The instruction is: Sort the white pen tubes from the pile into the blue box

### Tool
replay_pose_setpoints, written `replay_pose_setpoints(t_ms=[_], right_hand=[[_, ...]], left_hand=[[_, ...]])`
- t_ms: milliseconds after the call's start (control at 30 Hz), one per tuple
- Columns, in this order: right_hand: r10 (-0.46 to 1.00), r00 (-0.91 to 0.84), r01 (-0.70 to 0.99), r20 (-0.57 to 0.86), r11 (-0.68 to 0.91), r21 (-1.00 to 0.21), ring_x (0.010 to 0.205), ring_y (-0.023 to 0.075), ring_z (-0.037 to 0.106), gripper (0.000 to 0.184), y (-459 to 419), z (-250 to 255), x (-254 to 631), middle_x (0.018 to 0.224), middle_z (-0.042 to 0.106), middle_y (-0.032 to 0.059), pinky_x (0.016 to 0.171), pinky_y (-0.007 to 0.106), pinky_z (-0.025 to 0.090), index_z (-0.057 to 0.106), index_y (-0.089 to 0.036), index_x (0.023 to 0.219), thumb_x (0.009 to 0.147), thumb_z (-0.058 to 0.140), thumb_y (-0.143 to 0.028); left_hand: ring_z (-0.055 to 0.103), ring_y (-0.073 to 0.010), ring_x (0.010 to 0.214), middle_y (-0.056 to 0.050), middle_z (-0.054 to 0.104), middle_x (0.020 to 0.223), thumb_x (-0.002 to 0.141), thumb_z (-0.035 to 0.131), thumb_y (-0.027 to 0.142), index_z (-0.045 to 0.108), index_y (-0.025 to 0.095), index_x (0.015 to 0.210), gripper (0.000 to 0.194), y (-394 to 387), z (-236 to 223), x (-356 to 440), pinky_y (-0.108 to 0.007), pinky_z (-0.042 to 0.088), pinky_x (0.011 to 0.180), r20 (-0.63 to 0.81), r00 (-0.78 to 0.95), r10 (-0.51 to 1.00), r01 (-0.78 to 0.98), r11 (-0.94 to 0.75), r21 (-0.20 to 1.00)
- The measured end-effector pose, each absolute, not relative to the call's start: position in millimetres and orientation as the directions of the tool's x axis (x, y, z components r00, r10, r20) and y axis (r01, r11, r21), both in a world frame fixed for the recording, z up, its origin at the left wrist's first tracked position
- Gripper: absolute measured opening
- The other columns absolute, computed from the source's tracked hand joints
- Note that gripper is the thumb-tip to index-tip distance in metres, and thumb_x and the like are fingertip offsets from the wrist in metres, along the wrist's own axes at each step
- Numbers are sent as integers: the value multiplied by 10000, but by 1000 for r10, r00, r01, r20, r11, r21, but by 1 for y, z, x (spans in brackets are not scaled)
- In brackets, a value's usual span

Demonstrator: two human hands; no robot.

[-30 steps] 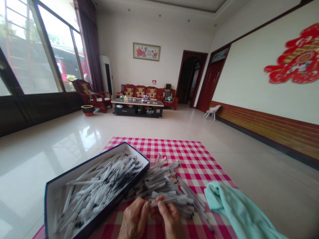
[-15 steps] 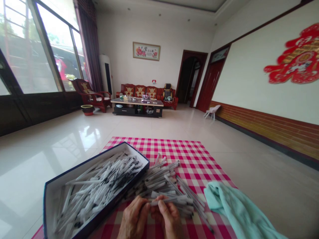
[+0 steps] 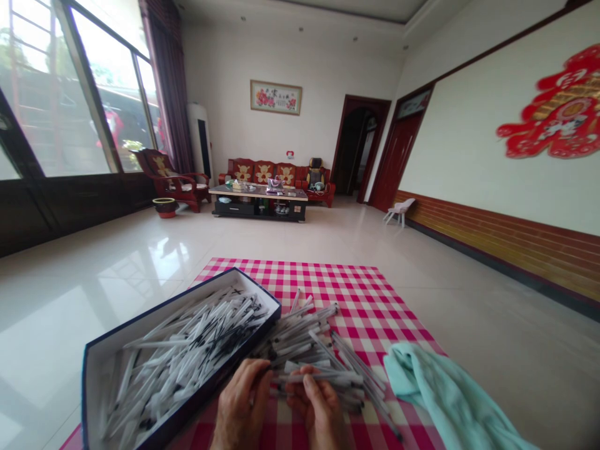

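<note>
A pink-and-white gingham cloth [image 3: 365, 300] lies spread on a glossy cream tile floor [image 3: 117, 250] in a long, high-ceilinged room. At 10 o'clock stand tall dark-framed windows [image 3: 94, 81], a dark plum curtain [image 3: 164, 75] and a white tower air conditioner [image 3: 199, 140]. At 12 o'clock, a red wooden sofa with teddy-bear cushions [image 3: 262, 172] sits behind a low dark coffee table [image 3: 257, 205] crowded with small items, below a framed floral picture [image 3: 275, 97]. At 2 o'clock, a large red paper ornament [image 3: 562, 106] hangs on a white wall above brown wood panelling [image 3: 506, 244].

On the cloth at 8 o'clock, a long navy box with a white interior [image 3: 162, 307] holds a jumbled mass of slim translucent plastic pen tubes with black marks [image 3: 187, 350]. A looser heap of similar pale pen tubes [image 3: 304, 331] lies at 6 o'clock, just beside the box and partly under the hands. The right hand [image 3: 319, 412] has its fingers clamped on a single pen tube [image 3: 323, 378] lying crosswise on the heap. The left hand [image 3: 241, 406] rests at the heap's near edge, fingers curled together — whether they grip anything, I cannot tell. A crumpled pale teal cloth [image 3: 445, 400] lies at 4 o'clock, over the gingham's edge.
</note>
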State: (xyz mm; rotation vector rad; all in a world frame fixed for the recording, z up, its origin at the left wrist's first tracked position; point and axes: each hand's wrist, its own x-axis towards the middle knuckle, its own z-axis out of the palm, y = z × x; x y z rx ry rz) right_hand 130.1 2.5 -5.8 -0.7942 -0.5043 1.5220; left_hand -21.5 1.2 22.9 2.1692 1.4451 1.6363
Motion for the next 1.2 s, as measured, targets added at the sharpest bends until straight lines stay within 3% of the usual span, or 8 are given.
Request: replay_pose_setpoints(t_ms=[133,333,433,533,633,800,900,1200], right_hand=[[985,24,-692,-172,-108,-713,692,195,700,333,2,-4,128,801,751,51,569,262,552,679,-178,844,609,826,-362],[989,9,-681,-146,-101,-726,695,191,700,325,1,-4,128,812,747,55,561,256,556,674,-172,830,613,824,-363],[988,13,-680,-155,-105,-725,682,197,701,336,2,-4,128,795,748,60,553,260,555,673,-169,819,596,832,-364],[989,6,-686,-147,-103,-721,680,197,702,326,2,-5,128,788,749,60,555,261,554,671,-171,821,601,832,-350],[992,-11,-690,-127,-99,-717,679,193,699,297,3,-6,128,781,745,56,561,262,551,670,-169,820,624,819,-335],[991,-19,-706,-134,-109,-700,681,190,696,271,0,-3,129,778,743,48,583,268,545,671,-169,815,641,806,-328],[991,-29,-716,-129,-111,-689,687,191,694,268,-1,0,129,783,746,46,593,269,541,675,-172,815,645,799,-338],[986,-13,-733,-166,-122,-670,648,186,690,255,-2,3,129,764,742,36,567,272,539,678,-179,798,628,808,-317]], left_hand=[[636,-146,781,-33,639,850,873,501,195,585,183,947,113,5,49,-41,-224,485,726,787,-25,617,790,-469,394],[647,-209,783,-47,672,912,860,491,242,631,195,941,168,13,74,-97,-290,492,660,778,-202,594,967,-7,256],[635,-250,872,-78,667,1026,871,444,235,647,182,997,245,16,74,-114,-340,504,711,745,-196,637,978,66,200],[612,-258,940,-77,649,1086,867,456,267,643,192,1021,253,15,72,-106,-363,499,782,751,-140,645,976,-38,214],[619,-209,904,-49,655,1016,862,495,268,638,222,979,191,10,68,-77,-302,505,765,733,-31,679,927,-254,274],[614,-174,826,-31,648,923,859,523,209,637,237,927,135,-2,54,-29,-269,510,720,526,298,797,774,-524,355],[613,-162,765,-22,646,844,878,500,193,643,239,890,151,-5,48,-18,-253,507,673,458,372,807,722,-562,404],[599,-152,668,-20,624,705,898,465,206,649,218,762,228,-5,47,-21,-233,470,608,474,354,806,715,-560,419]])
